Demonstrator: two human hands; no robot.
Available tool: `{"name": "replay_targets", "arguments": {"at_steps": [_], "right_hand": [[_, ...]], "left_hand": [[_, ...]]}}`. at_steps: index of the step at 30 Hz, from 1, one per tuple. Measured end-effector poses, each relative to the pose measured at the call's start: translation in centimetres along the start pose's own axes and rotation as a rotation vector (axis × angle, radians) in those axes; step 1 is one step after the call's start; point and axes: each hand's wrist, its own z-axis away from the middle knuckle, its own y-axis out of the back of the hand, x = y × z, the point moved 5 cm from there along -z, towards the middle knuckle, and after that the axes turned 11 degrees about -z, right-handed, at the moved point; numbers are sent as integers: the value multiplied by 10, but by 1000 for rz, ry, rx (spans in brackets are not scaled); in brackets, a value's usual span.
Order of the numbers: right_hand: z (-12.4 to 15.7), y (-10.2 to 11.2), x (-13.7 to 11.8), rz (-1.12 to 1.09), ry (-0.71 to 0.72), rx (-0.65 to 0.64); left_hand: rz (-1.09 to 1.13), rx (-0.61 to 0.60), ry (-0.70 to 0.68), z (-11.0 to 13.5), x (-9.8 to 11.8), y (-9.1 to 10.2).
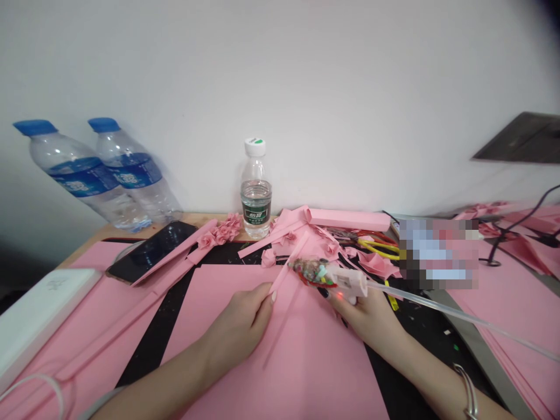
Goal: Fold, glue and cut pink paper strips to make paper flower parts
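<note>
My left hand (252,318) pinches a narrow pink paper strip (292,261), which slants up and to the right from the fingertips. In my right hand (366,315) is a white hot glue gun (347,282), a clear glue stick (437,309) running out of its back and a small red light glowing on it. Its crusted nozzle end (308,272) points left, at the strip; whether it touches cannot be told. Beneath both hands lies a large sheet of pink paper (280,373). Folded pink paper flowers (269,256) sit just beyond.
A small water bottle (256,198) stands by the wall, with two larger bottles (131,181) at left. Nearby are a black phone (153,251), a white power bank (46,318), yellow-handled scissors (380,248) and a pixelated patch (437,251). More pink paper (511,326) lies at right.
</note>
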Motion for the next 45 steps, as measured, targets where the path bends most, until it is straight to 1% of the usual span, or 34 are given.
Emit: {"name": "replay_targets", "arguments": {"at_steps": [10,17,25,31,37,40,45], "right_hand": [[1,-4,0,-6,0,-56],[-1,-6,-5,8,29,-89],[1,-2,4,37,-35,-30],[-1,3,-1,55,14,25],[-2,5,0,81,-6,63],[-3,5,1,77,-12,59],[-5,7,0,67,4,72]], "left_hand": [[-1,6,9,0,0,0],[-17,2,2,0,-2,-1],[-8,-10,15,0,-1,-1],[-5,-13,2,0,1,0],[-9,-34,17,0,2,1],[14,-55,-6,0,5,4],[116,-101,-85,2,15,8]]}}
